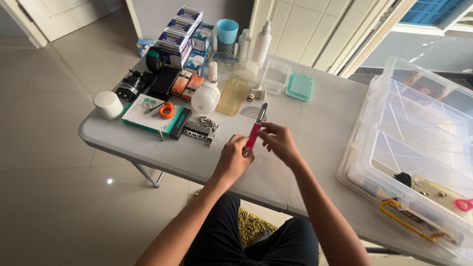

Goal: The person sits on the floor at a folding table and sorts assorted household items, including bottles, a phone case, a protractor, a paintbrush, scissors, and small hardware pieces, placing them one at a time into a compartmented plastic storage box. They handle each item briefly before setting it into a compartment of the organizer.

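We hold a pink-handled peeler (255,129) between both hands just above the near middle of the grey folding table (315,128): our left hand (234,157) is closed round the lower end of the handle, while the fingers of our right hand (278,140) pinch it a little higher, so the metal head points away from us and stays clear of the clutter. The white bulb (205,97), the metal clips (199,130) and the boxes sit to the far left, within reach. The clear plastic storage bin (419,143) stands open at the right.
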